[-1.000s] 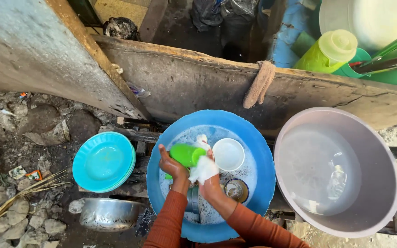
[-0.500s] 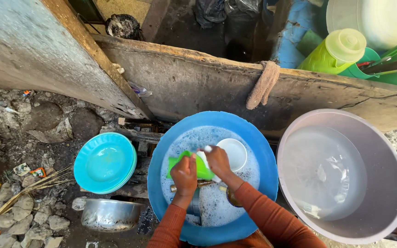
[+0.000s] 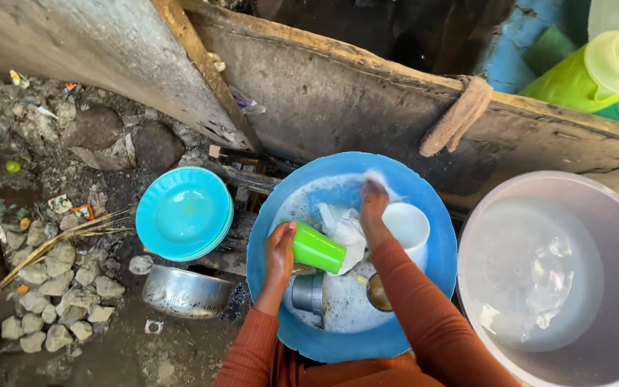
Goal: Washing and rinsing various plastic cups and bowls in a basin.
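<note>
Right hand (image 3: 372,204) reached forward with cloth (image 3: 344,226) — left fingers (image 3: 284,240) grip green cup (image 3: 318,248).

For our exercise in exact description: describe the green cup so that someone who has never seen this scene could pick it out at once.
Start at the round blue plastic basin full of soapy water, in the middle. Over its left side the person's left hand holds a bright green plastic cup lying sideways, beside a white cloth. It is the only green thing in the basin; the mug beside it is white.
</note>
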